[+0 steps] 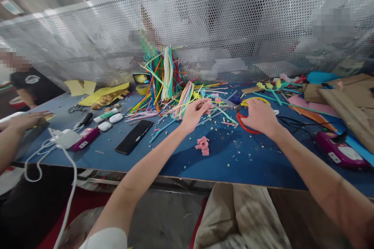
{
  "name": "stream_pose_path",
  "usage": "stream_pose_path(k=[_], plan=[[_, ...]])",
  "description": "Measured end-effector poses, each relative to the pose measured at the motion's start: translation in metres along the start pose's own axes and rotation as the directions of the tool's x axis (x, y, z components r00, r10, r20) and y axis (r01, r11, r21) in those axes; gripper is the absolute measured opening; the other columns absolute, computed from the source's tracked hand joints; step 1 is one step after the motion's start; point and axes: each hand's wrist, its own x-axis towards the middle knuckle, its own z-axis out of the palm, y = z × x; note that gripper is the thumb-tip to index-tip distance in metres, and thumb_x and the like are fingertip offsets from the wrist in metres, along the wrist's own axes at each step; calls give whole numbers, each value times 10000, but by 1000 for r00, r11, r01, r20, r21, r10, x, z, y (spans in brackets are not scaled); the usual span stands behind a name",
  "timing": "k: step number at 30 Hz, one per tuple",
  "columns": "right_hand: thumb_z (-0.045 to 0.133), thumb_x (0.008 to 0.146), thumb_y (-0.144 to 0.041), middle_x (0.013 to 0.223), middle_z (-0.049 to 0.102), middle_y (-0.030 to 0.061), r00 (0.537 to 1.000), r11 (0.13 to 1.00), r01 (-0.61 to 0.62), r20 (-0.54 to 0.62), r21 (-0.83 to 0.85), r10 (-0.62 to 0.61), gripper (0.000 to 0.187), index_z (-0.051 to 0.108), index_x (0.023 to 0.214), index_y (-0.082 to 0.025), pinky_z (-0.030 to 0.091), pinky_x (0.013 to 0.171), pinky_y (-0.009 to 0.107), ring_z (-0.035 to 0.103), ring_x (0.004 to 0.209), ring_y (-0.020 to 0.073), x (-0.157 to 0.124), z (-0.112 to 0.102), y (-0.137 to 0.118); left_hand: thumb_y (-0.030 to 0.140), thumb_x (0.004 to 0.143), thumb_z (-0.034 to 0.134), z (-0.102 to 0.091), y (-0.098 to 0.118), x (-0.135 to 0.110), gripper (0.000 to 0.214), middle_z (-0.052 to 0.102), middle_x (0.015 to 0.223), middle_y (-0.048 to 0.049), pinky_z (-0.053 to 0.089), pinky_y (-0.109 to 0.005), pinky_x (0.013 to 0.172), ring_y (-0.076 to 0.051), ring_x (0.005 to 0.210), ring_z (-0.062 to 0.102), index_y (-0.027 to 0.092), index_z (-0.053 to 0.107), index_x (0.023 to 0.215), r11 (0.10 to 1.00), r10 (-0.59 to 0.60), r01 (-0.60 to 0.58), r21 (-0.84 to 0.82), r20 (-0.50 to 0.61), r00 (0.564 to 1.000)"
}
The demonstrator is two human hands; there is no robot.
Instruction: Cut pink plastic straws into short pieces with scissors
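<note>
My right hand (pixel 260 114) is closed around the handles of a pair of scissors (pixel 244 120), one handle yellow and one red. The blades point left toward my left hand (pixel 198 112). Thumb and fingers of that hand are pinched together near the blade tips; what they hold is too small to make out. On the blue table below lies a small heap of short pink cut pieces (pixel 202 146). Several pastel fuzzy pipe cleaners (pixel 184 99) lie just behind my left hand, and tiny scraps are scattered between and below both hands.
A tall bunch of coloured pipe cleaners (pixel 166 74) stands against the perforated metal panel (pixel 233 19). A black phone (pixel 134 137), white earbud cases (pixel 105 126) and a purple power strip (pixel 84 139) lie left. Another power strip (pixel 340 149) and cardboard (pixel 350 113) lie right. Another person's arm (pixel 14 132) reaches in.
</note>
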Motion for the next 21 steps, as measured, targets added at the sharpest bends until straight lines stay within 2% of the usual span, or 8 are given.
stream_pose_path(k=[2,5,9,13,15,18,20,21], plan=[[530,842,-566,1159,625,243,986,988,-155,63,-10,156,603,557,1156,-51,422,894,403,588,1105,358,6,6,19,423,792,759,2,-3,1,404,724,929,-58,521,-232,750,-88,736,632,135,708,1071,991,-65,63,-114,-14,998],[517,827,-633,1192,596,279,932,942,-332,137,-53,336,718,561,1190,-15,440,890,438,585,1122,396,14,18,51,366,743,812,4,-6,0,359,726,932,-48,526,-206,781,-64,729,634,130,739,1003,959,-141,134,-248,-11,990],[551,789,-665,1258,547,327,896,917,-389,196,-93,399,810,549,1263,-8,435,908,473,536,1193,425,23,37,83,324,747,818,7,-5,-3,307,734,952,-50,542,-223,803,-87,779,672,143,733,979,915,-220,218,-340,32,975],[568,785,-662,1187,588,337,903,937,-332,253,-104,348,752,624,1176,-22,420,923,493,541,1162,433,26,47,98,354,794,781,8,-7,-6,298,731,1097,-94,559,-298,840,-151,890,707,156,709,1005,899,-279,293,-326,88,956],[572,793,-651,1159,596,344,918,945,-308,226,-112,326,743,635,1145,0,410,934,510,539,1152,444,26,44,98,371,803,773,9,-9,-8,317,718,1157,-108,554,-327,876,-179,966,705,161,695,1026,902,-279,301,-308,115,953],[580,829,-581,1172,608,293,975,975,-219,35,-22,220,645,628,1170,-36,408,956,518,543,1156,420,22,30,82,403,818,755,13,-11,-10,342,711,1178,-126,545,-343,893,-195,1015,697,155,672,1038,919,-263,291,-265,134,955],[558,885,-485,1181,636,196,991,990,-10,-130,143,29,485,624,1200,-121,419,987,470,571,1141,340,17,17,57,421,822,746,16,-10,-12,364,713,1174,-131,543,-350,887,-200,1016,698,157,649,1052,931,-252,279,-236,137,958],[542,908,-453,1192,643,159,977,962,126,-197,244,-78,442,611,1221,-149,432,995,434,586,1129,296,13,10,41,426,820,746,18,-10,-13,380,716,1166,-131,542,-353,884,-200,1008,700,160,634,1068,936,-247,273,-223,138,959]])
